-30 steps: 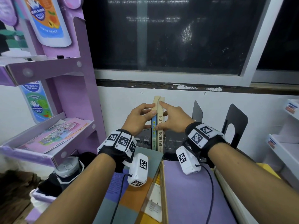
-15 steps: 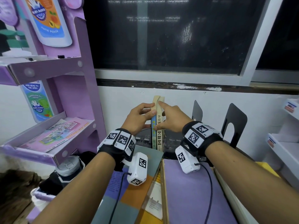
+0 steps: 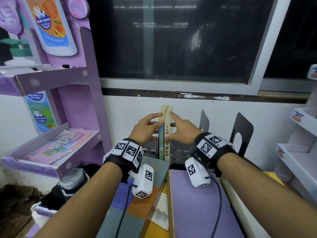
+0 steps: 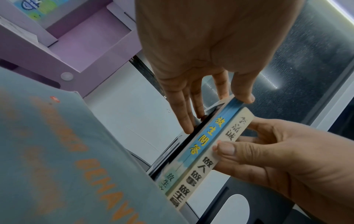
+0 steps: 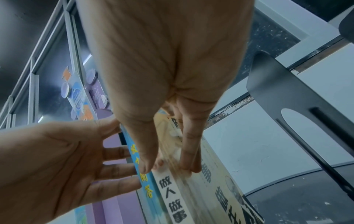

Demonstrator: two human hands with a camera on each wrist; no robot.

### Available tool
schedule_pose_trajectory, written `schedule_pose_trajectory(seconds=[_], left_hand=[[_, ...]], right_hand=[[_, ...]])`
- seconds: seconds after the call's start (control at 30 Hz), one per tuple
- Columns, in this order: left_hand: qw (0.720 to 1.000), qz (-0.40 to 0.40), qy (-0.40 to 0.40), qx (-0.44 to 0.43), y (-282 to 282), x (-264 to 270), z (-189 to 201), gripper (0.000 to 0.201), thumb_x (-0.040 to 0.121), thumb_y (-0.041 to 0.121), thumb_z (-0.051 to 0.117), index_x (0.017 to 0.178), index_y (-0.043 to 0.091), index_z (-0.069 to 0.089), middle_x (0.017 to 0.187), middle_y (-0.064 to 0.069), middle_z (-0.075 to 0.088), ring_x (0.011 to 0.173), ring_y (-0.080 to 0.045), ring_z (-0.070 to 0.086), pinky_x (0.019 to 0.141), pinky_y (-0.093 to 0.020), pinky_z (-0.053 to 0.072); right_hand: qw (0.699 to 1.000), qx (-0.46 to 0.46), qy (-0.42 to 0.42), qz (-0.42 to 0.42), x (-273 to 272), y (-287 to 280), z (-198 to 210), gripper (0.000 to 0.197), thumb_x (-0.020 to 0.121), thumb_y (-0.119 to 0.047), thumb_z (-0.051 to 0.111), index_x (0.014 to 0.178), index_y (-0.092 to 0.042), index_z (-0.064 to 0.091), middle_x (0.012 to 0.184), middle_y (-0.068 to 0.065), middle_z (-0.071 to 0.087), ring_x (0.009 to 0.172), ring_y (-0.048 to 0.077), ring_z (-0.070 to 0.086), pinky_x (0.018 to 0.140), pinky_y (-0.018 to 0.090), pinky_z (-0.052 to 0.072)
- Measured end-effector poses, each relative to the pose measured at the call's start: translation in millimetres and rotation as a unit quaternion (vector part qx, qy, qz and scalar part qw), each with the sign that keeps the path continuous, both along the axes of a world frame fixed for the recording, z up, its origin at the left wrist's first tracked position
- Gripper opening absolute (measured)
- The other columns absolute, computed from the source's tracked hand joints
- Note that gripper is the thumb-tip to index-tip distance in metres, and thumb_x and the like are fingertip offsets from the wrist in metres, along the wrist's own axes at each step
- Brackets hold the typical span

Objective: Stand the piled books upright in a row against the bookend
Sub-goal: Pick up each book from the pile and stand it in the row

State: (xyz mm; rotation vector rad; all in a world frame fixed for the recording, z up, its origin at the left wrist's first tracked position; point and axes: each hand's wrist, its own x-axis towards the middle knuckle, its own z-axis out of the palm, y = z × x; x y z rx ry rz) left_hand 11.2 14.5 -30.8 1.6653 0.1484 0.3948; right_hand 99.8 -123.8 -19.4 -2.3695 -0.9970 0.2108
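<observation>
Two books stand upright near the wall, spines toward me: a blue-spined book and a cream-spined book touching its right side. My left hand lays straight fingers flat on the blue book's left face, thumb at the spine's top. My right hand pinches the cream book, with its thumb on the spine and its fingers on the right cover. A black bookend stands a short gap to the right of the books. Piled flat in front lie a grey-and-orange book and a purple book.
A second black bookend stands further right. A purple cardboard shelf unit rises at the left, with a grey-lidded bottle below it. White trays are at the right. The wall and a dark window lie behind.
</observation>
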Motion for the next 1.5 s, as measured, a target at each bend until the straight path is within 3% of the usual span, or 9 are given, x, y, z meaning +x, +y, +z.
schedule_pose_trajectory(seconds=[0.17,0.27,0.4,0.57,0.77,0.93,1.03,1.23,1.5], left_hand=[[1.000,-0.025,0.009,0.014,-7,-7,0,0.039,0.096,0.025,0.054,0.135,0.026,0.047,0.113,-0.009,0.065,0.100,-0.021,0.066,0.070,-0.029,0.058],[0.999,-0.028,0.016,0.016,-11,-14,1,0.041,0.096,0.026,0.054,0.135,0.030,0.044,0.118,-0.009,0.064,0.101,-0.019,0.065,0.062,-0.021,0.056],[0.999,-0.023,0.037,0.032,-16,-24,4,0.038,0.097,0.024,0.051,0.134,0.027,0.042,0.108,0.000,0.064,0.090,-0.009,0.064,0.059,-0.019,0.052],[0.995,-0.009,0.078,0.068,-22,-39,8,0.048,0.096,0.029,0.053,0.140,0.021,0.036,0.118,-0.002,0.055,0.113,-0.025,0.053,0.087,-0.036,0.049],[0.989,-0.003,0.103,0.105,-31,-59,11,0.051,0.096,0.032,0.052,0.142,0.020,0.033,0.122,-0.002,0.052,0.104,-0.020,0.053,0.093,-0.042,0.048],[0.980,-0.009,0.131,0.150,-37,-78,13,0.055,0.096,0.032,0.052,0.145,0.018,0.031,0.129,-0.004,0.051,0.107,-0.017,0.048,0.078,-0.028,0.044],[0.969,0.000,0.156,0.189,-34,-90,13,0.055,0.095,0.036,0.053,0.144,0.019,0.033,0.139,-0.006,0.050,0.110,-0.018,0.047,0.088,-0.029,0.037],[0.947,0.014,0.219,0.235,-21,-113,7,0.054,0.094,0.040,0.053,0.142,0.019,0.036,0.137,-0.007,0.050,0.109,-0.017,0.044,0.089,-0.027,0.033],[0.921,0.039,0.294,0.255,5,-138,-4,0.060,0.093,0.042,0.054,0.144,0.017,0.037,0.149,-0.004,0.039,0.136,-0.021,0.036,0.109,-0.028,0.025]], right_hand=[[1.000,-0.006,-0.007,0.000,-4,-8,3,0.103,0.078,-0.027,0.079,0.154,-0.021,0.009,0.144,0.008,0.049,0.131,0.022,0.047,0.100,0.030,0.040],[1.000,-0.014,-0.017,0.000,-11,-17,7,0.092,0.081,-0.027,0.076,0.152,-0.021,0.018,0.143,0.007,0.051,0.125,0.023,0.052,0.090,0.026,0.039],[1.000,-0.019,-0.011,0.007,-23,-29,14,0.084,0.084,-0.027,0.073,0.151,-0.022,0.022,0.145,0.006,0.049,0.125,0.022,0.052,0.089,0.021,0.035],[0.999,-0.035,-0.012,-0.006,-36,-40,18,0.088,0.084,-0.035,0.073,0.153,-0.022,0.020,0.144,0.006,0.049,0.127,0.020,0.051,0.092,0.024,0.037],[0.998,-0.067,-0.010,-0.011,-55,-56,23,0.086,0.084,-0.041,0.071,0.152,-0.021,0.022,0.145,0.005,0.048,0.126,0.022,0.051,0.103,0.032,0.040],[0.997,-0.076,-0.001,-0.013,-71,-69,24,0.082,0.084,-0.043,0.070,0.150,-0.020,0.027,0.145,0.006,0.047,0.128,0.022,0.050,0.105,0.034,0.041],[0.996,-0.086,0.005,-0.014,-81,-71,24,0.082,0.083,-0.050,0.068,0.149,-0.020,0.030,0.145,0.005,0.047,0.129,0.021,0.048,0.107,0.034,0.039],[0.994,-0.111,0.002,0.007,-107,-61,20,0.080,0.084,-0.056,0.063,0.149,-0.020,0.032,0.147,0.004,0.046,0.131,0.021,0.046,0.104,0.030,0.035],[0.984,-0.175,-0.015,0.030,-126,-27,13,0.081,0.087,-0.060,0.055,0.149,-0.014,0.030,0.153,0.005,0.036,0.137,0.022,0.036,0.111,0.034,0.032]])
